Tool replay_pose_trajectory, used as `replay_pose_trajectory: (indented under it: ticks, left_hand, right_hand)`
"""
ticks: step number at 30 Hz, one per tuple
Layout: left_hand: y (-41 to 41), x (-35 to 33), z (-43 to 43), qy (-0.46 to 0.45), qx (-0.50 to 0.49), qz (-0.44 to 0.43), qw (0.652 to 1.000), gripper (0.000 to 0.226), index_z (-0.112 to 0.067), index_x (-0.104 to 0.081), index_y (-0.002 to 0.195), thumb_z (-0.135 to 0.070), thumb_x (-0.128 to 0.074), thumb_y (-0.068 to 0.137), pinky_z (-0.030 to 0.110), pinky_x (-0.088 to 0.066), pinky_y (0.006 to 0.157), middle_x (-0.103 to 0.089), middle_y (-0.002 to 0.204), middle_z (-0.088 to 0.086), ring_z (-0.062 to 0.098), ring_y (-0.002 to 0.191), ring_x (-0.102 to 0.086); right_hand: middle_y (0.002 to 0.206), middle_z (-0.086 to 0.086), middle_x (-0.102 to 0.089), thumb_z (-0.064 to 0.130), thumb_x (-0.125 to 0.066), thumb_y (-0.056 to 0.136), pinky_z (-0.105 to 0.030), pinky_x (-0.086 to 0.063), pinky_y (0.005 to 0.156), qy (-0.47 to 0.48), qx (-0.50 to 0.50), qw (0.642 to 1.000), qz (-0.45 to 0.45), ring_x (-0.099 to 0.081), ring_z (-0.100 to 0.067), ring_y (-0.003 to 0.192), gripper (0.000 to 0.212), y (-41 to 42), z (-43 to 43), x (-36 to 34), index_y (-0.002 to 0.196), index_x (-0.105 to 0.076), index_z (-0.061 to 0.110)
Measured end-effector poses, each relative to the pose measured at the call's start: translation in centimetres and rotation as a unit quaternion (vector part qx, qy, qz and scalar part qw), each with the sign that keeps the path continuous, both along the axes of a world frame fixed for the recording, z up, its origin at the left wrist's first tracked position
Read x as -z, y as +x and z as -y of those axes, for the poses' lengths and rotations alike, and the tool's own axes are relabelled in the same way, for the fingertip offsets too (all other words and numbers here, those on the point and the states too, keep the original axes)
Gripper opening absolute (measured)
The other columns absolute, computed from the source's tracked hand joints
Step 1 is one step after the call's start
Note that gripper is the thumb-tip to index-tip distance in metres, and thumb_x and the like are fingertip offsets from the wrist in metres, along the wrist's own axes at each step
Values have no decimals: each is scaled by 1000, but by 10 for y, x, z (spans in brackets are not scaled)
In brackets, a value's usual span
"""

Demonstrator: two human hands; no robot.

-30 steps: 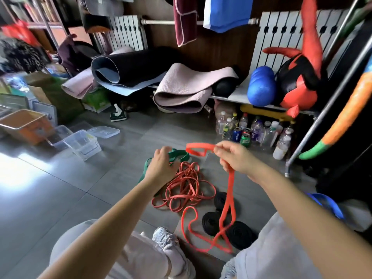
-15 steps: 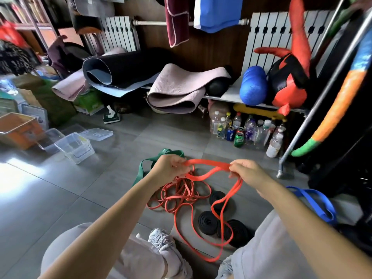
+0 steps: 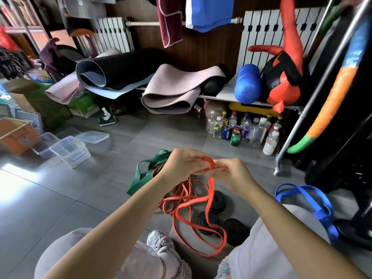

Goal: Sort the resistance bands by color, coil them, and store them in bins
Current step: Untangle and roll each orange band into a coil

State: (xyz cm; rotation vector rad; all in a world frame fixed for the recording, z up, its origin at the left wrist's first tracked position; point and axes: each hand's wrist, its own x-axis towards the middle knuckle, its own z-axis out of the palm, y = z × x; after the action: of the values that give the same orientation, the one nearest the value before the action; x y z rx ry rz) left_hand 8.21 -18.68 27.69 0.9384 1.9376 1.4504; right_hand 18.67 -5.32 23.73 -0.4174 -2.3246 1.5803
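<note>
gripped in both hands: the orange band (image 3: 210,190), its top fold pinched between the curled fingers of the left hand (image 3: 181,164) and the thumb and fingertips of the right hand (image 3: 231,174). neither hand is slack, and each is closed on the same short stretch of band.

on my remote feed, in the head view, i see both bare forearms reach forward from the bottom corners of the frame. they meet at the centre, above the floor (image 3: 60,198). the hands are almost touching, knuckles up, the left a little higher than the right.

from the pinch the orange band hangs in a long loop. its lower end rests on the grey tiles just ahead of a white shoe (image 3: 159,240) and passes in front of three black coils (image 3: 234,230) lying close together.

a tangle of thinner orange bands (image 3: 181,196) sits on the floor below the left hand. a green band (image 3: 145,174) spreads out from it to the left. a blue band (image 3: 314,200) lies by the person's right knee.

well to the left, clear bins (image 3: 70,151) stand on the floor beside a loose lid (image 3: 94,135). an orange bin (image 3: 16,133) is at the frame edge. bottles and cans (image 3: 241,129) stand grouped under the far shelf.
</note>
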Motion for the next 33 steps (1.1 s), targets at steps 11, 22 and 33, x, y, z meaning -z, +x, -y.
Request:
replay_pose_trajectory:
  ticks: [11, 22, 33]
  left_hand:
    - [-4, -3, 6, 84, -5, 143, 986, 18, -8, -70, 94, 3, -63, 82, 35, -57, 84, -72, 89, 14, 22, 79, -70]
    - [-38, -1, -41, -152, 30, -338, 928, 31, -24, -68, 112, -12, -65, 83, 22, -48, 77, -58, 94, -5, 15, 83, -61]
    - [-37, 3, -73, -150, 37, -240, 958, 21, -20, -70, 89, -32, -77, 73, 32, -51, 72, -68, 79, 1, 19, 76, -63]
  right_hand:
    - [83, -3, -74, 19, -77, 76, -31, -55, 75, 25, -12, 999, 30, -69, -18, 79, 13, -3, -6, -16, 84, -71, 28]
    - [53, 15, -53, 26, -72, 80, -14, -34, 52, 273, -37, 958, 81, -50, 2, 54, 10, -24, -54, -32, 85, -74, 18]
    - [60, 17, -60, 20, -77, 76, -10, -40, 56, 160, 10, 986, 46, -54, 6, 57, 21, -38, -67, -28, 72, -63, 35]
